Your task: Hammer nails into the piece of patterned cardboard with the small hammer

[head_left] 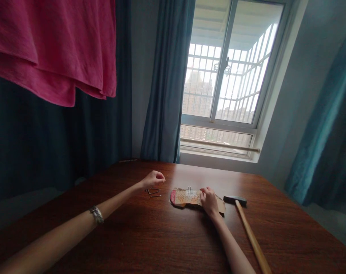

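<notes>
A flat piece of cardboard [185, 198] with a pink patterned face lies on the brown wooden table [150, 236]. A thin nail [189, 190] stands upright in it. My right hand [209, 201] rests on the cardboard's right half, fingers curled down onto it. My left hand [153, 179] hovers with its fingers closed just above a few loose nails [153, 191] lying left of the cardboard; whether it pinches one is unclear. A watch [96, 215] sits on my left wrist.
A hammer [246, 224] with a dark head and long wooden handle lies right of the cardboard, handle pointing toward me. Behind the table are a barred window [227, 76] and blue curtains [167, 83]. Pink cloth [55, 45] hangs at upper left.
</notes>
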